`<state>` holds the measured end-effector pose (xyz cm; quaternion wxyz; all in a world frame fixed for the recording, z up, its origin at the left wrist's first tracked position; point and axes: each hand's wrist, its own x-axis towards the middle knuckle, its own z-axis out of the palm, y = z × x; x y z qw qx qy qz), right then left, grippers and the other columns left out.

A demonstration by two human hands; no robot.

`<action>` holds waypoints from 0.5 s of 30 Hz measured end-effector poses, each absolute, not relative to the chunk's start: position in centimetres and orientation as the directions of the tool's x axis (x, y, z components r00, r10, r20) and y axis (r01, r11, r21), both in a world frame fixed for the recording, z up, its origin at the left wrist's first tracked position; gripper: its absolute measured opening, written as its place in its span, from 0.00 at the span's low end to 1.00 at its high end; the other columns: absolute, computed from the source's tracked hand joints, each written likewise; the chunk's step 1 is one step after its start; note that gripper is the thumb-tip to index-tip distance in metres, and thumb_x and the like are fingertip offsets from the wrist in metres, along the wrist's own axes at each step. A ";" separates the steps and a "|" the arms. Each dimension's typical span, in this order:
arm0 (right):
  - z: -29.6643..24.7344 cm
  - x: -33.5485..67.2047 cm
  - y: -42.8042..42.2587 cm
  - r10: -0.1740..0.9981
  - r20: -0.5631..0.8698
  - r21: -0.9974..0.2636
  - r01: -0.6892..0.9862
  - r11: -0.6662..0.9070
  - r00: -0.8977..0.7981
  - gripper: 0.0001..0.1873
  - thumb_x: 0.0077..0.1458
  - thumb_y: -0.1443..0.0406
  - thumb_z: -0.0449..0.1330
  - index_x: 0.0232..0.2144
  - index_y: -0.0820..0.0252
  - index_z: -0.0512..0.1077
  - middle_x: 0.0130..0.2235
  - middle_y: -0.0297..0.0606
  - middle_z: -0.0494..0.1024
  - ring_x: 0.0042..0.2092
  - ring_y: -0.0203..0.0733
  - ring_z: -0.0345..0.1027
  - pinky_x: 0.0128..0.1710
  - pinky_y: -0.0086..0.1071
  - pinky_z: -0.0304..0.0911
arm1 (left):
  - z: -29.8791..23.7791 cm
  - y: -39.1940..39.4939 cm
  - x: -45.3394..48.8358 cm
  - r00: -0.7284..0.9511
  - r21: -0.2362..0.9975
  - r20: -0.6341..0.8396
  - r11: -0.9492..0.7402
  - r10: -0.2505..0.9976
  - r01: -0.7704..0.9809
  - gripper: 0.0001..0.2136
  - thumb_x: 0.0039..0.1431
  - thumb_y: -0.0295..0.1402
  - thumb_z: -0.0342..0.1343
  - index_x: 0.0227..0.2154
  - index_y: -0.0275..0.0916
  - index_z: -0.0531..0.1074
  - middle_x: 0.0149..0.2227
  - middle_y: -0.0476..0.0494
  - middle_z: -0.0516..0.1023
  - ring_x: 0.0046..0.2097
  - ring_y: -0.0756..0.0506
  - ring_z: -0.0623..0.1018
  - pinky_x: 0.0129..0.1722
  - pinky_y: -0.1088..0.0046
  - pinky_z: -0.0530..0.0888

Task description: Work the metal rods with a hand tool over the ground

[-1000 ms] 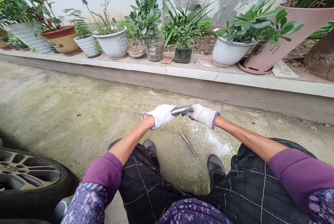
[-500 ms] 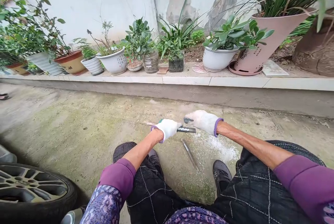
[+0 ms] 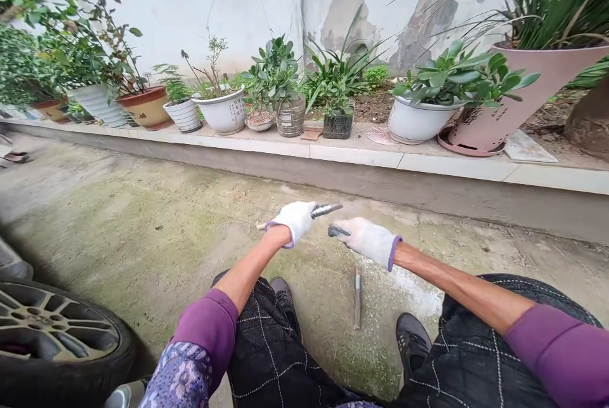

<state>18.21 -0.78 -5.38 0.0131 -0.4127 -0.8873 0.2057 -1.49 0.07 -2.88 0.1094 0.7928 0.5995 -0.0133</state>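
Observation:
My left hand [image 3: 295,220], in a white knit glove with a purple cuff, is closed around a stick-like tool [image 3: 326,210]. The tool's shiny silver section and grey end stick out to the right, and a pale end shows left of the glove. Just right of it, my right hand [image 3: 365,240], gloved alike, is closed, with dark grey at the fingertips. Whether that is a small object or the glove itself I cannot tell. The hands are apart. On the concrete between my feet lies a second slim tool [image 3: 357,306] with a metal band and brownish body.
White powder [image 3: 413,287] is scattered on the concrete near my right shoe [image 3: 413,338]. Ahead runs a low tiled ledge [image 3: 266,143] lined with several potted plants, including a white pot [image 3: 423,119]. A car wheel [image 3: 57,332] lies at lower left.
My left hand has lifted slightly away and left, and its tool's grey end now tilts upward. My right hand has come slightly nearer to me. The camera view has shifted.

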 end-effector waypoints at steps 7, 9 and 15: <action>-5.0 19.4 2.5 0.776 -0.089 -0.380 0.741 0.553 -0.625 0.15 0.58 0.66 0.51 0.40 0.58 0.77 0.40 0.41 0.81 0.38 0.42 0.71 0.39 0.31 0.60 | -3.3 -1.7 -1.0 0.457 -0.043 -0.368 -0.506 0.810 0.861 0.14 0.62 0.29 0.48 0.44 0.41 0.76 0.36 0.36 0.81 0.39 0.38 0.81 0.39 0.63 0.75; -5.4 20.0 3.5 0.771 -0.054 -0.461 0.701 0.544 -0.634 0.14 0.58 0.65 0.51 0.37 0.59 0.77 0.38 0.39 0.80 0.37 0.41 0.70 0.39 0.31 0.61 | -2.8 -2.0 -0.4 0.471 0.055 -0.309 -0.479 0.826 0.876 0.14 0.62 0.31 0.48 0.45 0.44 0.76 0.34 0.40 0.81 0.37 0.40 0.81 0.37 0.67 0.74; -6.7 19.0 2.3 0.817 -0.149 -0.458 0.771 0.443 -0.557 0.16 0.58 0.66 0.50 0.40 0.60 0.78 0.35 0.40 0.80 0.32 0.40 0.69 0.34 0.31 0.60 | -1.6 -1.1 -1.9 0.413 0.271 -0.139 -0.367 0.900 0.890 0.13 0.62 0.36 0.49 0.43 0.43 0.76 0.37 0.45 0.81 0.36 0.44 0.80 0.38 0.73 0.72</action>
